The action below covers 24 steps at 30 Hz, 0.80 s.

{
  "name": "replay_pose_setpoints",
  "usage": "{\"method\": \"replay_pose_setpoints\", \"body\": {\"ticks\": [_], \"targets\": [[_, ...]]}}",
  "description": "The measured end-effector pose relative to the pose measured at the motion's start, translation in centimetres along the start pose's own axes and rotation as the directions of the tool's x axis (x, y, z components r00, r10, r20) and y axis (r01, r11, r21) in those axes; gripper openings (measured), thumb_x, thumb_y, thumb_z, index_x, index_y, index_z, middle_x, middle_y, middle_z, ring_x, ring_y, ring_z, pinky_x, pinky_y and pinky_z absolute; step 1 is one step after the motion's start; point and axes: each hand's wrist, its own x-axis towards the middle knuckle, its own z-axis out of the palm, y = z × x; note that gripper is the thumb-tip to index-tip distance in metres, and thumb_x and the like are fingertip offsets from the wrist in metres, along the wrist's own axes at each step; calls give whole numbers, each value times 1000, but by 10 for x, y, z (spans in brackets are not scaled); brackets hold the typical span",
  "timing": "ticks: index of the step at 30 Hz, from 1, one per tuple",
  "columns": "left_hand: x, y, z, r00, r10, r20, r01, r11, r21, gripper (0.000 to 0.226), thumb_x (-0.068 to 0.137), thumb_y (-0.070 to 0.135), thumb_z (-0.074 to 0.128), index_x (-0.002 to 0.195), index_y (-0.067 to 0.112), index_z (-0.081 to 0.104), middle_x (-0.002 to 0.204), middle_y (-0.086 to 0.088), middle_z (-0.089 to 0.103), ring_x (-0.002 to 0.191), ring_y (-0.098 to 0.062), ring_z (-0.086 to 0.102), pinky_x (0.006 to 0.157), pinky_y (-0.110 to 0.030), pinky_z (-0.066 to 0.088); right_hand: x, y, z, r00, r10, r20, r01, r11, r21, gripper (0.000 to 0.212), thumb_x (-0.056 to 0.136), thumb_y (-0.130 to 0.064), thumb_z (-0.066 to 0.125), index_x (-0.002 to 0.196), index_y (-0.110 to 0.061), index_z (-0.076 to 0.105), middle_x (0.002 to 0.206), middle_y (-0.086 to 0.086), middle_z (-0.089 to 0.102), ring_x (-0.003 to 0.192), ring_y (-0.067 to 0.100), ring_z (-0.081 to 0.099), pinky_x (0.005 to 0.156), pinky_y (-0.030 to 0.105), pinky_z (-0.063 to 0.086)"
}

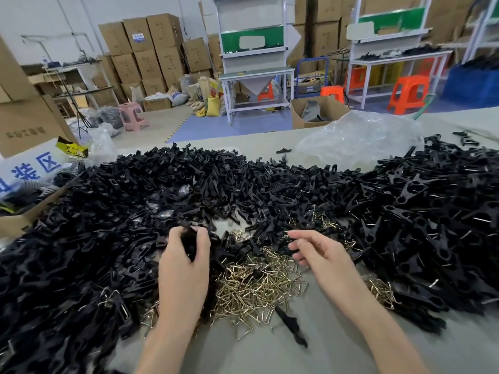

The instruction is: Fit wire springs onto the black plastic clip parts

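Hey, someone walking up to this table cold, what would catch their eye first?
A vast heap of black clip parts spreads across the table, left to right. Nearer, between the left hand and right hand, lies a glinting pile of wire springs. The left hand grips a black part.

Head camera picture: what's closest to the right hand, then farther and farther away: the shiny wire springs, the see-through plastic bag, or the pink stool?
1. wire springs: heaped on the table, just left of the right hand.
2. plastic bag: farther back, near the table's far edge.
3. pink stool: on the floor beyond the table, far to the left.
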Motion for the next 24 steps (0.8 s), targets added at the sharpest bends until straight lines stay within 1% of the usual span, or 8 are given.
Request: {"method": "replay_pose_setpoints", "body": {"ticks": [3, 4, 6, 9, 12, 16, 19, 24], "targets": [[0, -8, 0, 998, 56, 23, -58, 992, 115, 41, 95, 66, 41, 107, 29, 57, 99, 1, 62, 96, -23, 57, 78, -45, 51, -1, 0, 0, 1000, -4, 10, 4, 999, -31, 27, 103, -18, 54, 112, -37, 71, 97, -17, 73, 86, 3, 68, 76, 15, 53], [0, -7, -1, 998, 69, 12, -70, 990, 123, 45, 95, 65, 41, 111, 26, 58, 104, -2, 60, 101, -27, 54, 85, -48, 49, -1, 0, 0, 1000, -7, 13, 7, 999, -36, 27, 103, -18, 54, 113, -37, 71, 96, -18, 73, 86, 2, 68, 76, 14, 52], [0, -4, 0, 992, 124, -5, -123, 987, 106, 37, 97, 58, 42, 113, 29, 58, 96, 4, 60, 92, -25, 53, 84, -50, 49, -1, 0, 0, 1000, -7, 19, 8, 999, -42, 27, 104, -18, 53, 113, -37, 71, 96, -18, 72, 86, 1, 67, 75, 13, 52], [-3, 1, 0, 987, 158, 17, -159, 984, 83, 23, 100, 54, 37, 109, 37, 50, 81, 10, 58, 76, -26, 54, 73, -50, 49, -1, -2, 1, 1000, -9, 8, 10, 1000, -27, 28, 104, -16, 54, 111, -36, 72, 97, -15, 73, 87, 6, 68, 76, 15, 53], [-5, 2, -1, 981, 188, 46, -192, 975, 112, 20, 101, 53, 35, 108, 37, 45, 80, 12, 58, 75, -22, 56, 63, -36, 45, -5, -8, 2, 999, -33, 6, 33, 999, 0, 28, 103, -14, 55, 110, -36, 73, 97, -11, 74, 88, 9, 69, 78, 23, 57], [-16, 19, 6, 916, 372, 148, -399, 879, 260, 16, 101, 34, 47, 107, 24, 58, 84, 17, 55, 74, -6, 51, 68, -13, 36, -13, -23, 8, 991, -109, 83, 104, 992, 70, 22, 95, -26, 65, 110, -38, 73, 101, -8, 76, 92, 10, 71, 86, 27, 57], [-27, 26, 19, 814, 487, 318, -574, 762, 300, 22, 101, 31, 49, 106, 18, 66, 88, 11, 65, 75, -8, 58, 72, -22, 45, -20, -27, 21, 966, -114, 230, 94, 991, 97, 27, 88, -35, 71, 114, -44, 71, 108, -7, 75, 94, 14, 70, 90, 27, 57], [-29, 28, 20, 759, 502, 414, -629, 729, 270, 30, 99, 32, 42, 108, 19, 67, 91, 9, 68, 80, -13, 64, 78, -31, 44, -19, -25, 29, 980, -122, 160, 114, 992, 60, 22, 86, -33, 73, 105, -43, 72, 101, -8, 75, 90, 13, 71, 82, 25, 57]]}}
